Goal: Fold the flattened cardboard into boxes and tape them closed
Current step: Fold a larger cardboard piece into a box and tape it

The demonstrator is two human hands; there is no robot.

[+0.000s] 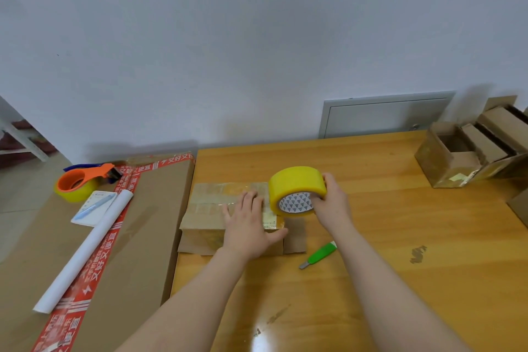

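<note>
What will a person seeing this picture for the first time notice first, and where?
The yellow tape roll stands out first, gripped by the right hand at the right end of a small cardboard box on the wooden table, while the left hand presses flat on the box top. Next come the green utility knife lying near the box's right corner and the orange tape dispenser on the large carton at left.

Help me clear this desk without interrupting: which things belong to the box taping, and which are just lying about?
In use: small box under the left hand; yellow tape roll in the right hand; green knife, probably for cutting tape.
Lying about: orange tape dispenser; notepad; pen; white paper roll; large carton beneath them; open boxes at far right.
</note>
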